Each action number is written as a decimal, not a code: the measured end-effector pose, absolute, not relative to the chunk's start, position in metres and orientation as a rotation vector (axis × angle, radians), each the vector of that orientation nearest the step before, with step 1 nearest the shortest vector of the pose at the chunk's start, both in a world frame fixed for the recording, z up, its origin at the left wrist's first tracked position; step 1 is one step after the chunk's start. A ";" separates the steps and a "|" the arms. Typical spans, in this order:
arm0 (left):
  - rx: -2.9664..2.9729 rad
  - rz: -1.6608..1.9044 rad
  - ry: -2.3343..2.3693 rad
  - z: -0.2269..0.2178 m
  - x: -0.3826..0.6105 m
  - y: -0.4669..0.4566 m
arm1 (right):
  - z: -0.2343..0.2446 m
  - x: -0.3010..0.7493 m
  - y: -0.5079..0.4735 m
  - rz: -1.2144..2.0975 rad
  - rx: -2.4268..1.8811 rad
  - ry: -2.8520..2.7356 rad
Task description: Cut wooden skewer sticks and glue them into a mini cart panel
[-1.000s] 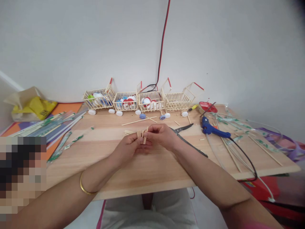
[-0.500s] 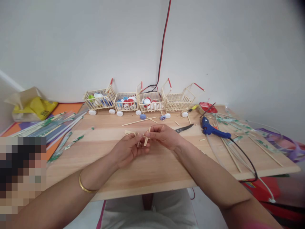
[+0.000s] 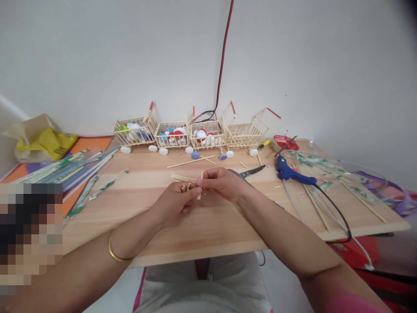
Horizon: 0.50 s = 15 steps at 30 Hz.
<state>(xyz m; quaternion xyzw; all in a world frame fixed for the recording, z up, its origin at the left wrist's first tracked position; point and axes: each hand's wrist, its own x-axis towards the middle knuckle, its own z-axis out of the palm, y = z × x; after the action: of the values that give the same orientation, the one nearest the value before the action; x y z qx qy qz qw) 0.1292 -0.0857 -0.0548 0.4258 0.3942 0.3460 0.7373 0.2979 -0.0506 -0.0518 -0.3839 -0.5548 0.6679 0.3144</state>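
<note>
Both hands meet above the front middle of the wooden table. My left hand [image 3: 177,201] is closed around several short, thin wooden sticks [image 3: 185,188], whose ends show between thumb and fingers. My right hand [image 3: 221,184] pinches short upright sticks [image 3: 200,194] at the fingertips, touching the left thumb. Behind the left hand, more pale sticks [image 3: 182,177] stretch out leftward; whether they are held or lie on the table, I cannot tell. Dark-bladed scissors [image 3: 253,171] lie just beyond my right hand, which partly hides them.
Behind stand several miniature stick carts [image 3: 244,135] with bottle-cap wheels, some filled with caps. At right lie a blue glue gun [image 3: 293,174] with its cord, a red bowl [image 3: 286,142] and a yellow-handled cutter [image 3: 265,143]. Packaged sticks [image 3: 78,167] and a yellow bag [image 3: 48,145] are left.
The fingers have shifted slightly around the short sticks, and my left hand has turned a little. The sticks behind it show more of their length. The whole view has tilted slightly.
</note>
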 end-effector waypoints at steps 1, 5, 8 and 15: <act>0.966 0.760 0.895 -0.056 0.129 -0.085 | -0.052 0.297 -0.051 1.738 -1.042 -1.479; 1.015 0.759 0.959 -0.059 0.129 -0.084 | -0.050 0.295 -0.053 1.615 -1.158 -1.560; 0.950 0.799 0.934 -0.057 0.128 -0.084 | -0.046 0.296 -0.056 1.566 -1.079 -1.668; 0.703 0.902 0.883 -0.052 0.126 -0.080 | -0.047 0.294 -0.067 1.133 -0.944 -1.972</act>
<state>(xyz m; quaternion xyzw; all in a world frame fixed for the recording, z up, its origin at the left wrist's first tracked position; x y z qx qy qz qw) 0.1256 -0.0802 -0.0518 0.3216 0.4043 0.4128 0.7502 0.2938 -0.0671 -0.0466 -0.3615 -0.7550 0.4339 0.3331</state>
